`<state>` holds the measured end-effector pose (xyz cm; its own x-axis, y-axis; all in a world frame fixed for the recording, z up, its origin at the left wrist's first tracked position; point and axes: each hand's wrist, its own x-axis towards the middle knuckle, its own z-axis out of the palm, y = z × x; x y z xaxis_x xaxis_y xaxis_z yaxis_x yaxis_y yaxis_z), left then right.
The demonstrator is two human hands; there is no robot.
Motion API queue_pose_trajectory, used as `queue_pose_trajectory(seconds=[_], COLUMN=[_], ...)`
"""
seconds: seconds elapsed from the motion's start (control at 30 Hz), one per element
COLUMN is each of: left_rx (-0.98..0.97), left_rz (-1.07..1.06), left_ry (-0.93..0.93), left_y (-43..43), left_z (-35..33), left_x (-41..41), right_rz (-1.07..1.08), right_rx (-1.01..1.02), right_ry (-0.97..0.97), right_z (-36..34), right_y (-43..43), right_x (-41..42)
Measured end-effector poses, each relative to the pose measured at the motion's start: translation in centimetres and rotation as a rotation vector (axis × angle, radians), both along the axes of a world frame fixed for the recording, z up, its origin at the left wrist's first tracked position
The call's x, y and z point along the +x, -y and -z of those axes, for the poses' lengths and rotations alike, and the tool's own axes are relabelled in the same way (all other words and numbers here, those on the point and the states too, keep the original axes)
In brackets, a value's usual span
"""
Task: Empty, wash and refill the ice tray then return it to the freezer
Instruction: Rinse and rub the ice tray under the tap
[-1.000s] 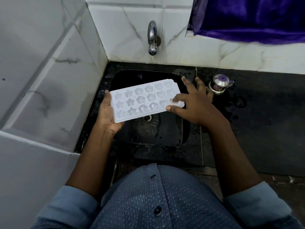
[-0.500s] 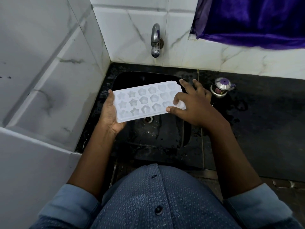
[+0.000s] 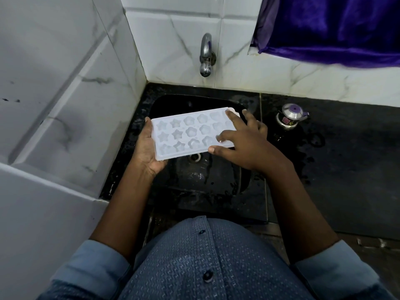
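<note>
White plastic ice tray level above the black sink. Our left hand cups one short end and our right hand pinches the other. It looks light, bendy and likely slick, so we'd grip the ends.

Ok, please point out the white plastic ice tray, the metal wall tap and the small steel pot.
white plastic ice tray (image 3: 191,132): head view, a middle mould cell.
metal wall tap (image 3: 205,48): head view, its curved spout.
small steel pot (image 3: 288,114): head view, its shiny lid.
</note>
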<state>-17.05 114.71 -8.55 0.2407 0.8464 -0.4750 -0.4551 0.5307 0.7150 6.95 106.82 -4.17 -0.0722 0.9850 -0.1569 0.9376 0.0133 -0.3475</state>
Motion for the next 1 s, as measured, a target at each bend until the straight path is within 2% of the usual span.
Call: queue_pose_trajectory(seconds=[1.0], left_rx=[0.013], left_rz=[0.054], left_ry=[-0.016], left_y=[-2.4], left_z=[0.0], left_x=[1.2], right_rz=[0.065], right_rx=[0.021], right_ry=[0.055], right_z=[0.2], right_y=[-1.4], right_x=[-0.4])
